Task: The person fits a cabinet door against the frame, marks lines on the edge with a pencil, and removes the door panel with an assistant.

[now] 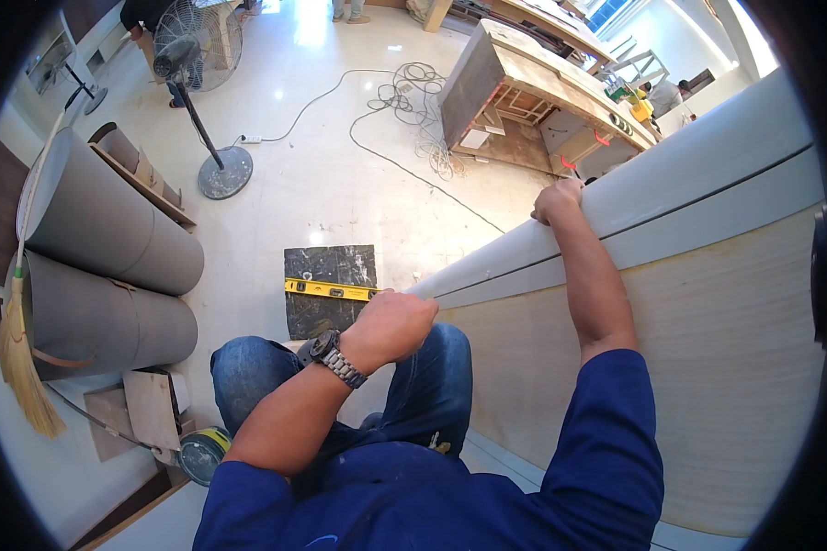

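A long pale panel (708, 248) with a smooth, rounded white edge and a dark groove runs along my right side. My right hand (558, 200) is closed over that edge, its fingertips hidden on the far side. My left hand (395, 326), with a watch (331, 354) on its wrist, is a fist above my knees, beside the panel's near end. What the fist holds, if anything, is hidden. A yellow spirit level (331, 289) lies across a scuffed black mat (326, 260) on the floor. Its right end passes behind my left hand; contact between them is unclear.
A standing fan (209, 119) and large grey rolled sheets (124, 220) are at left, with a broom (23, 358) against the rolls. Tangled cable (409, 96) crosses the floor. A wooden cabinet (524, 101) stands ahead at right. Other people (666, 95) are farther off.
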Tool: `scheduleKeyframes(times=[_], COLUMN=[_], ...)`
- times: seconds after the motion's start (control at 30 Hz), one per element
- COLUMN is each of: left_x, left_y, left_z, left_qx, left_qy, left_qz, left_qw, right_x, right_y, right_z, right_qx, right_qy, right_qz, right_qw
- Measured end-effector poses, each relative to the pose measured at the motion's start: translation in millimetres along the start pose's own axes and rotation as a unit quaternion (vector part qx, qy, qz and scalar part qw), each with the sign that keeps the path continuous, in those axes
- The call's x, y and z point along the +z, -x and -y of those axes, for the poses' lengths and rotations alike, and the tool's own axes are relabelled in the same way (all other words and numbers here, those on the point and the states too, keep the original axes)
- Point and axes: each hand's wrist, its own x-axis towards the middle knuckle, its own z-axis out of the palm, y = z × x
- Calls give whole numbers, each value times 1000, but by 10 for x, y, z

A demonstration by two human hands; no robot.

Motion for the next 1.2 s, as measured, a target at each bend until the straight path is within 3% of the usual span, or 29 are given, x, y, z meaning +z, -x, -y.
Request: scheduleKeyframes(times=[1.2], left_x=[41], left_y=[-9], left_z=[19], left_qx=[3], left_qy=[6], left_qz=[-23], left_qw=[1000], right_x=[1], right_y=[16], right_z=[-3], right_qx=[2], right_qy=[0], right_qz=[2], right_qw=[1000])
